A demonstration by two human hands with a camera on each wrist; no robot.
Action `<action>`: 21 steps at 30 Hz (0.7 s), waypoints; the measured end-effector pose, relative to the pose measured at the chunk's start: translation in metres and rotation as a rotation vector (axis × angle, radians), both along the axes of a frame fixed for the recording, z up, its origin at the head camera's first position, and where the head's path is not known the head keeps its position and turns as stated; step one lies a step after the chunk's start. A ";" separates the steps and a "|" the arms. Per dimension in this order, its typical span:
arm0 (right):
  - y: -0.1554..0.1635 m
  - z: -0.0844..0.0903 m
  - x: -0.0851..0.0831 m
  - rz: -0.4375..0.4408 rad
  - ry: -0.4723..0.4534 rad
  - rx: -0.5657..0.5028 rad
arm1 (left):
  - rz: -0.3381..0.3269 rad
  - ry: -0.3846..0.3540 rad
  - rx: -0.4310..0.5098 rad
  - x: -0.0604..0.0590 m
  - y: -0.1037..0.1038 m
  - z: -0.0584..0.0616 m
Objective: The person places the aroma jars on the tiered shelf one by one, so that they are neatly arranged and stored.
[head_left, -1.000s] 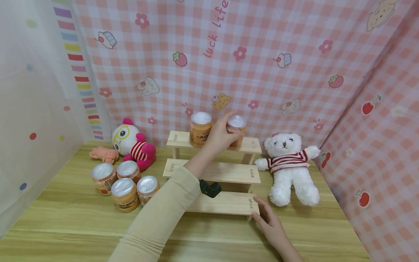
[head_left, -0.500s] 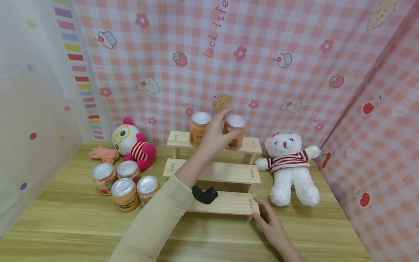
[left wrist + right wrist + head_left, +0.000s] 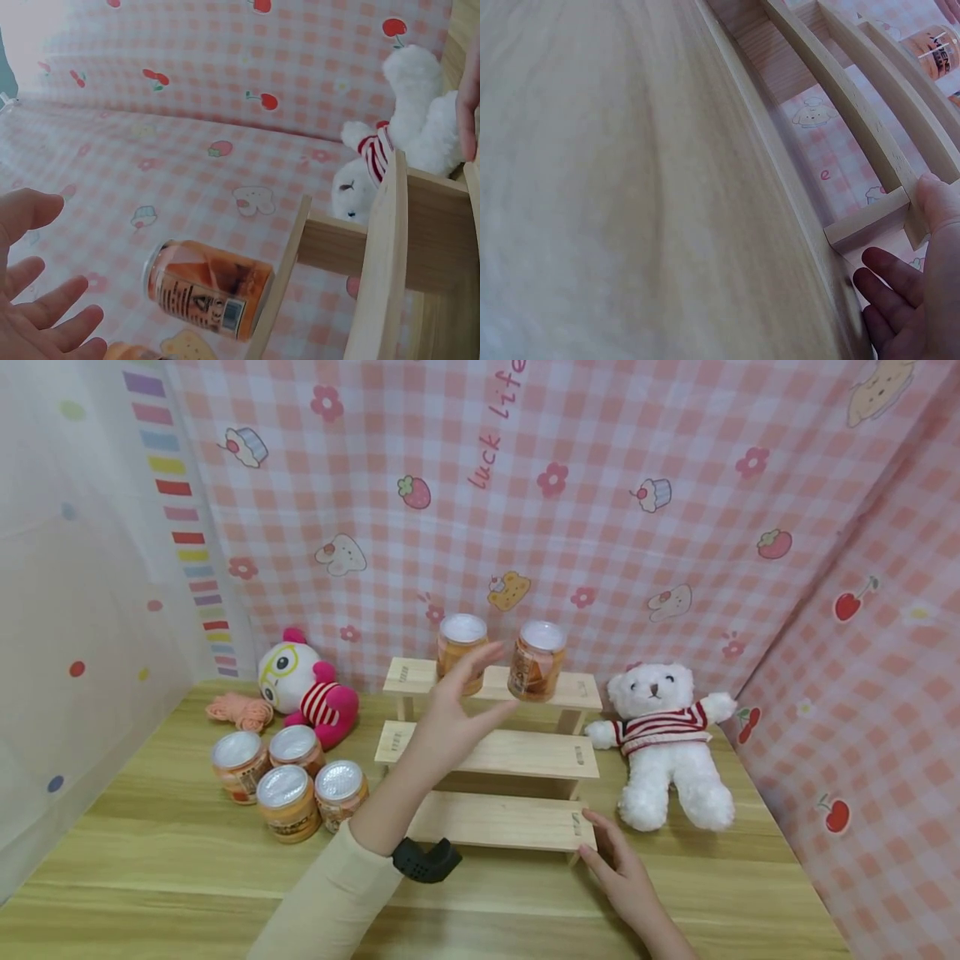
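A three-step wooden display stand stands mid-table. Two orange-labelled cans with silvery tops sit upright on its top step: a left can and a right can. My left hand is in front of them, fingers and thumb spread and holding nothing; it partly covers the left can. In the left wrist view the right can is apart from the fingertips. My right hand holds the right end of the lowest step, thumb at its front corner, as the right wrist view also shows with the thumb on the wood.
Several more orange cans stand grouped on the table left of the stand. Behind them are a pink-and-white plush panda and a bundle of peach yarn. A white teddy bear sits right of the stand. A checked curtain hangs behind.
My left hand has let go of the right can on the top step and drawn back toward the lower left. My right hand stays at the stand's end.
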State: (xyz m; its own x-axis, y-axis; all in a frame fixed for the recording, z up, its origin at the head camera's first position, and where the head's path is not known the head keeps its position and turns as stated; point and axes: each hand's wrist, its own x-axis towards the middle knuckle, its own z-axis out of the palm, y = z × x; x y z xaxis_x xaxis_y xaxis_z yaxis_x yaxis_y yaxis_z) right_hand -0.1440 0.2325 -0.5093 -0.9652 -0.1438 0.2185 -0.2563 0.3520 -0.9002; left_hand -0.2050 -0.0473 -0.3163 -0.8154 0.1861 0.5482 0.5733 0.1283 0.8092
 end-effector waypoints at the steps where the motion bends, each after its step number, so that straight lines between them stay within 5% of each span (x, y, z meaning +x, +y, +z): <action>1: 0.000 0.000 0.000 -0.002 0.000 0.002 | 0.002 0.015 0.007 0.003 -0.004 -0.002; 5: 0.001 0.000 -0.001 -0.003 -0.002 0.003 | 0.023 0.057 0.028 0.014 -0.020 -0.008; 12: 0.001 -0.002 -0.002 0.004 0.009 0.012 | 0.095 0.000 0.056 0.032 -0.057 -0.022; 21: 0.003 -0.004 -0.001 0.000 0.009 0.009 | 0.199 0.018 0.052 0.046 -0.108 -0.036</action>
